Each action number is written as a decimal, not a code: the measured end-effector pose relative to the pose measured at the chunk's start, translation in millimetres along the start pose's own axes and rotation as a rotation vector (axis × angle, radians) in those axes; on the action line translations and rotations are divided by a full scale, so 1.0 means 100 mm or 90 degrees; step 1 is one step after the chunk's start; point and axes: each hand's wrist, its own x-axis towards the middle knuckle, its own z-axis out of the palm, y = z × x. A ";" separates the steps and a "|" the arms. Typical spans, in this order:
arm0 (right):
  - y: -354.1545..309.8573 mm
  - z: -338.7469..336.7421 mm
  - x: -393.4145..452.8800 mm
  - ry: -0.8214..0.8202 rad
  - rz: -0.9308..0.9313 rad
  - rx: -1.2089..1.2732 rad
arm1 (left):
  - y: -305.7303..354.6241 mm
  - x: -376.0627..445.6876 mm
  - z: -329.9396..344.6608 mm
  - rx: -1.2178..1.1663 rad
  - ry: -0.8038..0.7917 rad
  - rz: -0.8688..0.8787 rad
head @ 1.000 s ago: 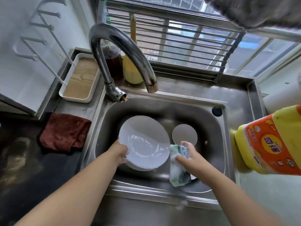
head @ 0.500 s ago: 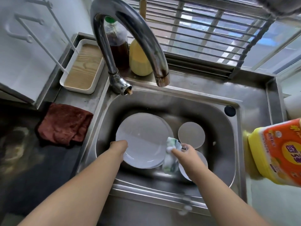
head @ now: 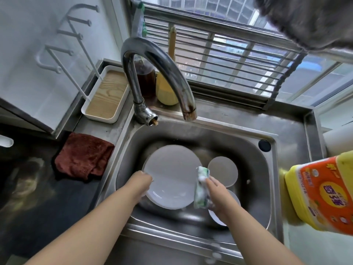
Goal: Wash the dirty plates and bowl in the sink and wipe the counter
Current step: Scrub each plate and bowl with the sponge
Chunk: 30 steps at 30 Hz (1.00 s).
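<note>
A large white plate (head: pixel 172 176) lies tilted in the steel sink (head: pixel 191 134). My left hand (head: pixel 142 181) grips its left rim. My right hand (head: pixel 216 196) holds a soapy green-and-white sponge (head: pixel 201 190) against the plate's right edge. A small round white dish (head: pixel 222 171) lies beyond the sponge. Another white dish (head: pixel 217 219) is mostly hidden under my right hand and wrist.
A curved tap (head: pixel 158 73) arches over the sink, with no water running. A dark red cloth (head: pixel 84 155) lies on the counter at left. A yellow detergent bottle (head: pixel 324 192) stands at right. A white tray (head: pixel 106 94) and two bottles stand behind the sink.
The sponge in my right hand has moved up from the plate's lower right edge to its right rim. My left hand stays on the left rim, and the plate now lies flatter.
</note>
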 end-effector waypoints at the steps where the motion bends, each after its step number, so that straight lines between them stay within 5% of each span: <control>1: -0.02 0.00 -0.02 -0.023 -0.001 0.011 | 0.03 -0.07 -0.01 0.016 -0.013 0.024; 10: -0.34 0.01 -0.29 -0.058 -0.118 -0.018 | 0.12 -0.61 -0.12 0.151 -0.077 0.167; 15: -0.56 -0.06 -0.27 0.129 -0.163 -0.300 | 0.16 -0.71 -0.16 0.134 -0.076 0.150; 21: -1.26 -0.06 -0.08 0.139 -0.358 -0.558 | 0.20 -0.79 -0.20 0.074 -0.056 0.169; 30: -1.30 0.22 0.07 0.086 -0.331 -0.553 | 0.26 -0.80 -0.33 0.025 -0.035 0.215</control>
